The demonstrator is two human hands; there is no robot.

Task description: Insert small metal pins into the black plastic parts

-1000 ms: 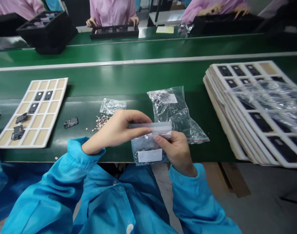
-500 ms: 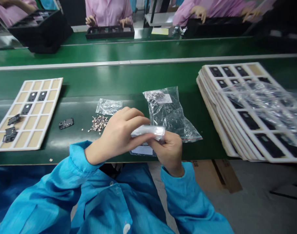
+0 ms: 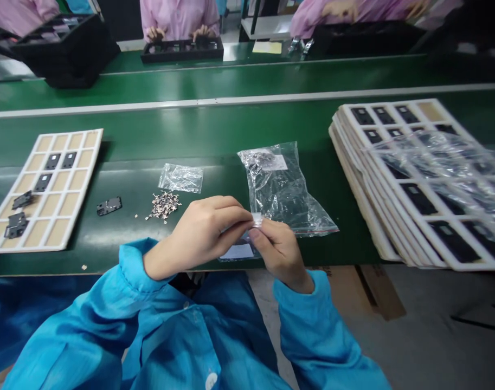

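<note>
Both hands meet over the near edge of the green table (image 3: 214,135). My left hand (image 3: 202,230) and my right hand (image 3: 277,252) pinch the top edge of a small clear zip bag (image 3: 241,250) with a white label; most of the bag is hidden under the fingers. A little heap of tiny metal parts (image 3: 163,206) lies just left of my left hand. Behind it rests an empty small clear bag (image 3: 181,178). A larger clear bag (image 3: 285,189) lies flat right behind my right hand.
A white grid tray (image 3: 68,206) with a few black parts sits at the left, one loose black part (image 3: 108,206) beside it. A stack of white trays (image 3: 377,179) under plastic film fills the right. Across the belt, people in pink sleeves work at black trays (image 3: 182,50).
The small bag was held spread out between both hands; now my hands have come together, pinching its top edge, and the bag is mostly covered. The hands sit slightly lower.
</note>
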